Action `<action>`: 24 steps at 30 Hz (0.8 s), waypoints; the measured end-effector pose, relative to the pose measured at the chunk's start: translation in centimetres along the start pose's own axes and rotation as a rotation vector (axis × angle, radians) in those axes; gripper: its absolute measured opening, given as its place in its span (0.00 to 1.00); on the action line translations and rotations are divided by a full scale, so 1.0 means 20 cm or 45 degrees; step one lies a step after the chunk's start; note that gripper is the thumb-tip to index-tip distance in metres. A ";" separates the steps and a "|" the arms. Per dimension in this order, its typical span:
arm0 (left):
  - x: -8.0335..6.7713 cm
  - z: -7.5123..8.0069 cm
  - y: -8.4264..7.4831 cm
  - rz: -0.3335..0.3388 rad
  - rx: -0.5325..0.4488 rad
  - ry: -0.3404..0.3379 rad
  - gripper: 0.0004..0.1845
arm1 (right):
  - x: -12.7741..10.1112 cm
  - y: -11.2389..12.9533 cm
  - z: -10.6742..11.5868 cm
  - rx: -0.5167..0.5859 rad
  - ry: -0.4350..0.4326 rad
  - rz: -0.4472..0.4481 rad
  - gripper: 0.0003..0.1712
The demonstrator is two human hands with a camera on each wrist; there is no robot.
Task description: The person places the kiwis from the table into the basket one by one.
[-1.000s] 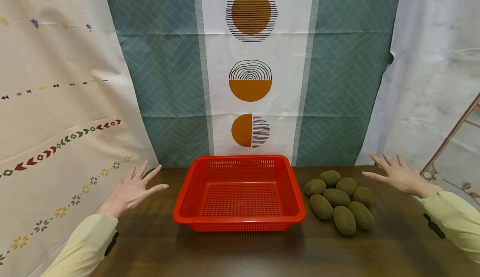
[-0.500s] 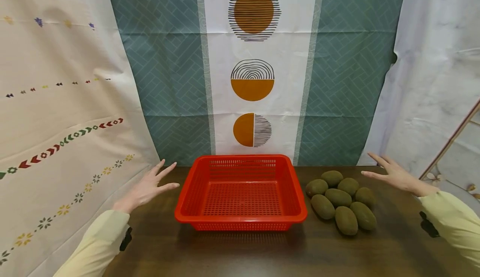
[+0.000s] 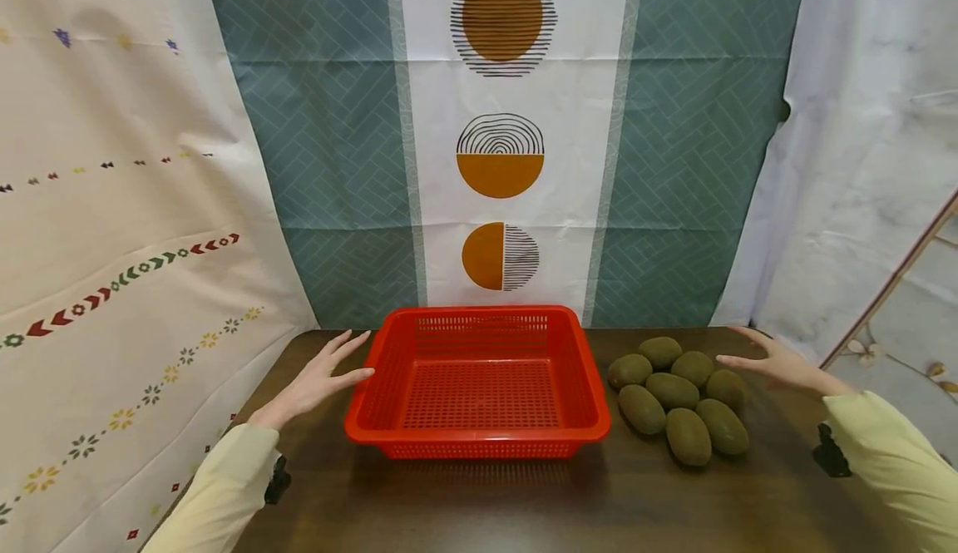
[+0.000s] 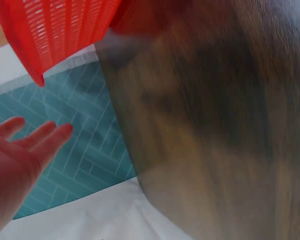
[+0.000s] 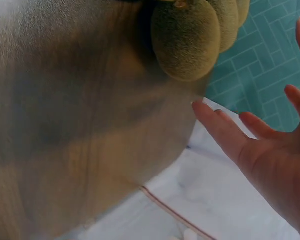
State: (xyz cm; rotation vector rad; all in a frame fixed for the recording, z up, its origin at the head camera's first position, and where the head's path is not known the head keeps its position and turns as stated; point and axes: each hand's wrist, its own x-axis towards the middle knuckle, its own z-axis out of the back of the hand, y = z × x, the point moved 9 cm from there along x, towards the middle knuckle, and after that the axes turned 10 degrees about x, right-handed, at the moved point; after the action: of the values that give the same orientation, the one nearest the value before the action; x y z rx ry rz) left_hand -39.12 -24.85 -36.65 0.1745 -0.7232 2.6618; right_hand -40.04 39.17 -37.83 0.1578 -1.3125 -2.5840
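Two hands flank the basket (image 3: 479,387), both empty, over the table (image 3: 479,503).

Seven kiwis (image 3: 677,399) lie piled just right of the basket, which is empty at table centre. Left hand (image 3: 318,382): fingers straight and spread, tips just beside the basket's left rim, contact unclear. Right hand (image 3: 774,362): fingers straight and spread, near the back kiwis, gripping nothing. Risk, by my reading: a sideways brush from the right hand could set the loose kiwis rolling toward the table edge; a nudge from the left could slide the light basket.
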 end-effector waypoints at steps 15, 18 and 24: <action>-0.01 -0.07 0.03 -0.007 -0.275 -0.058 0.32 | -0.02 -0.17 -0.07 0.099 -0.052 -0.110 0.43; 0.00 -0.10 0.04 0.010 -0.373 -0.045 0.31 | -0.03 -0.19 -0.08 0.112 -0.073 -0.127 0.43; 0.01 -0.15 0.07 0.107 -0.555 -0.011 0.30 | -0.03 -0.24 -0.11 0.172 -0.077 -0.162 0.44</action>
State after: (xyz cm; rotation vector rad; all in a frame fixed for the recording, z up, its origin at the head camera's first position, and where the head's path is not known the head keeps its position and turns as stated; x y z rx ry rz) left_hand -39.83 -24.40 -39.85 0.0382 -1.3129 2.5051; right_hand -39.73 40.28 -42.98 0.1937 -1.5477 -2.6219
